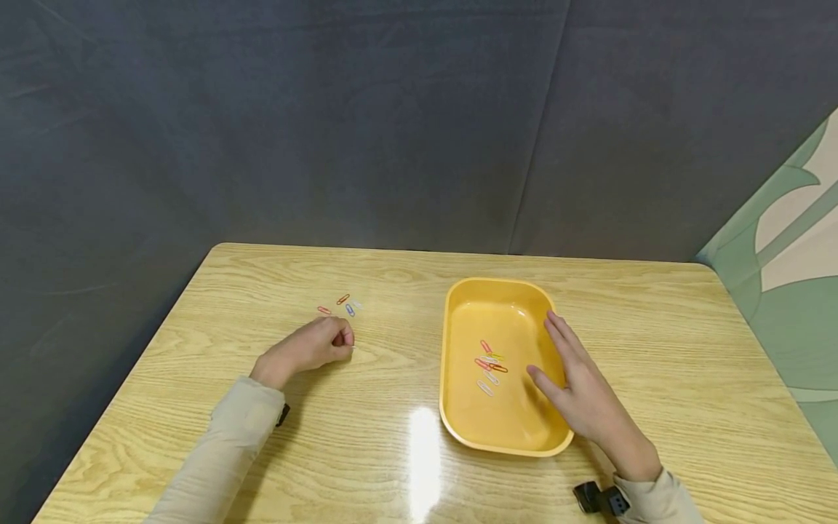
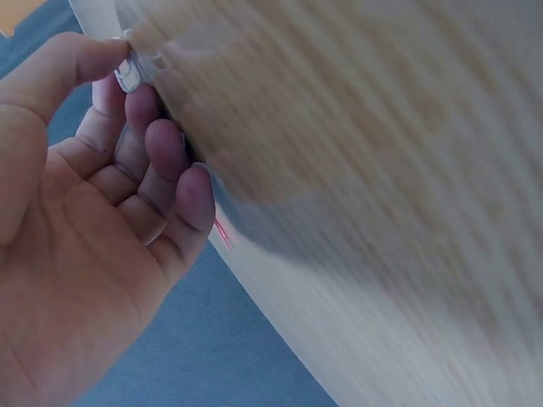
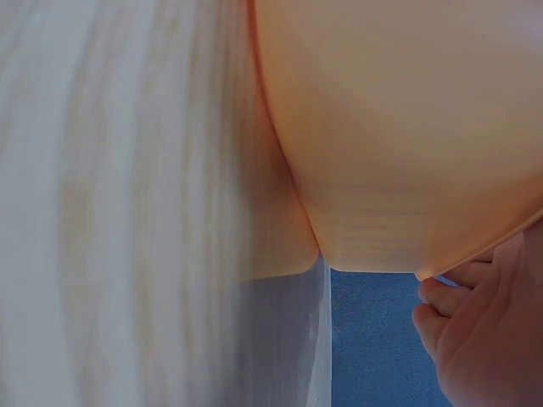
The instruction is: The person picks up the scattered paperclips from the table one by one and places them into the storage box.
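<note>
- Toward the desk's [image 1: 386,407] left edge, the left hand [image 1: 310,348] is pinching a pale paper clip [image 2: 128,78] at its fingertips.
- Loose clips [image 1: 350,310] — two red, one blue, one whitish — are lying just beyond, toward the far left corner.
- Nearer the right edge, a yellow tray [image 1: 471,422] is holding several coloured clips [image 1: 483,364].
- The right hand [image 1: 585,397] is spreading thumb from fingers at its right rim.

Glossy tray [image 1: 500,422], apparently smooth plastic
</note>
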Demonstrator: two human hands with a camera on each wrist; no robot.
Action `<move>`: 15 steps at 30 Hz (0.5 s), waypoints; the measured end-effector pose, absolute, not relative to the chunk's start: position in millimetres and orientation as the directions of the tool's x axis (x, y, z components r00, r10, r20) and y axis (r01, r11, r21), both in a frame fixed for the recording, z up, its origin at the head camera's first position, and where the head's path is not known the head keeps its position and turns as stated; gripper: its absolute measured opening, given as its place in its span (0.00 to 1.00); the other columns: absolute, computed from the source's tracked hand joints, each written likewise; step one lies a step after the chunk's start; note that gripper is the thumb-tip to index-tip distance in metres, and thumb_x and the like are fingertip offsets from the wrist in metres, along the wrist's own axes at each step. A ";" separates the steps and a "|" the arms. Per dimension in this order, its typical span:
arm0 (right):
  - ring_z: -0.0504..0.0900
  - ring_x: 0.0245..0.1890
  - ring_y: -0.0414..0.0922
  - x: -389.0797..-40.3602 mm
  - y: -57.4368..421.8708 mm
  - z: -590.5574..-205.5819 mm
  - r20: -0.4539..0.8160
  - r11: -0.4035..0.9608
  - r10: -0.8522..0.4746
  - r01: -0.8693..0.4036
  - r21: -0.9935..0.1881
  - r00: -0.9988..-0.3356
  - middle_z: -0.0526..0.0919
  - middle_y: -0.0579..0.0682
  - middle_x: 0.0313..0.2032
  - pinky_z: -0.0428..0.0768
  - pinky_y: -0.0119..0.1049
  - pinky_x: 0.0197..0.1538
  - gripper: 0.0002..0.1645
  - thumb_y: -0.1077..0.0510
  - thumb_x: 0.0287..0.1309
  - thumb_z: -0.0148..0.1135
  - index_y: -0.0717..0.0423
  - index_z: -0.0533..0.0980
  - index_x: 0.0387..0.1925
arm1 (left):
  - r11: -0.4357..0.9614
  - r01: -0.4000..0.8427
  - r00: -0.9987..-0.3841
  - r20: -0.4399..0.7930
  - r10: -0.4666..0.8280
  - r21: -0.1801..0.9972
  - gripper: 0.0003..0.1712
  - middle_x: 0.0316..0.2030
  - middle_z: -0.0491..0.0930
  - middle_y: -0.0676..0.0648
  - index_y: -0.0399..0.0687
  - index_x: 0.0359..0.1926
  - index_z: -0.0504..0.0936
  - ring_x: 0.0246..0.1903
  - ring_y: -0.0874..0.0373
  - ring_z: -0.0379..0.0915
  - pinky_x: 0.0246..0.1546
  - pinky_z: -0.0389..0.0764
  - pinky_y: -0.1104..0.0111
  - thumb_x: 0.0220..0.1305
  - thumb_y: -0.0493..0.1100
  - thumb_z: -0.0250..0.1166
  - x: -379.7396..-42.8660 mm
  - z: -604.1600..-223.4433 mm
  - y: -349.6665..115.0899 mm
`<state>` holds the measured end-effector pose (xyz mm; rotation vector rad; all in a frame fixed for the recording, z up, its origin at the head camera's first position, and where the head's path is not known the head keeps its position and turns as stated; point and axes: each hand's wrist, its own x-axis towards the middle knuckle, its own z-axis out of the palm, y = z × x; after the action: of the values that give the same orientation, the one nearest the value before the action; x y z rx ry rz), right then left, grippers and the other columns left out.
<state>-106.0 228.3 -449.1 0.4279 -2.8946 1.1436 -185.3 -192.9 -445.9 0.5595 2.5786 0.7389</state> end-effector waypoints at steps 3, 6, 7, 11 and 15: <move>0.49 0.75 0.67 -106.1 228.2 -448.9 0.099 0.699 -0.249 -0.249 -0.671 -0.963 0.44 0.61 0.78 0.54 0.68 0.69 0.47 0.51 0.69 0.59 0.66 0.47 0.76 | 0.779 0.263 -0.838 -0.265 0.477 0.569 0.01 0.26 0.74 0.52 0.45 0.35 0.78 0.25 0.63 0.64 0.27 0.67 0.74 0.64 0.35 0.62 -184.8 -445.7 -192.9; 0.49 0.75 0.67 -106.1 228.0 -448.7 0.097 0.698 -0.250 -0.249 -0.671 -0.963 0.44 0.61 0.78 0.54 0.68 0.69 0.47 0.51 0.69 0.59 0.66 0.46 0.76 | 0.780 0.263 -0.837 -0.268 0.477 0.569 0.01 0.28 0.76 0.51 0.43 0.38 0.79 0.25 0.63 0.65 0.28 0.68 0.73 0.66 0.36 0.62 -184.0 -445.3 -193.1; 0.49 0.75 0.67 -106.2 227.9 -448.7 0.097 0.698 -0.250 -0.249 -0.671 -0.963 0.44 0.62 0.78 0.54 0.68 0.69 0.47 0.51 0.69 0.59 0.66 0.46 0.76 | 0.780 0.265 -0.837 -0.267 0.478 0.567 0.01 0.28 0.76 0.51 0.43 0.39 0.79 0.26 0.62 0.65 0.28 0.69 0.73 0.67 0.36 0.62 -183.7 -445.1 -193.2; 0.49 0.75 0.67 -106.3 228.0 -448.9 0.096 0.698 -0.250 -0.248 -0.671 -0.963 0.44 0.61 0.78 0.55 0.68 0.69 0.47 0.51 0.69 0.59 0.66 0.46 0.76 | 0.787 0.283 -0.839 -0.256 0.480 0.549 0.02 0.29 0.77 0.52 0.44 0.39 0.80 0.26 0.62 0.66 0.29 0.70 0.73 0.68 0.37 0.62 -182.0 -443.8 -192.3; 0.49 0.75 0.67 -106.6 227.8 -449.5 0.095 0.698 -0.247 -0.245 -0.673 -0.964 0.44 0.61 0.78 0.55 0.68 0.69 0.48 0.51 0.69 0.59 0.66 0.47 0.76 | 0.777 0.306 -0.846 -0.217 0.487 0.550 0.02 0.29 0.76 0.53 0.45 0.39 0.79 0.27 0.63 0.66 0.29 0.70 0.73 0.71 0.38 0.60 -180.1 -441.2 -189.5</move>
<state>-106.6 227.8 -449.5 0.4202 -2.8968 1.1476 -180.1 -189.5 -441.2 0.6061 2.6219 0.7249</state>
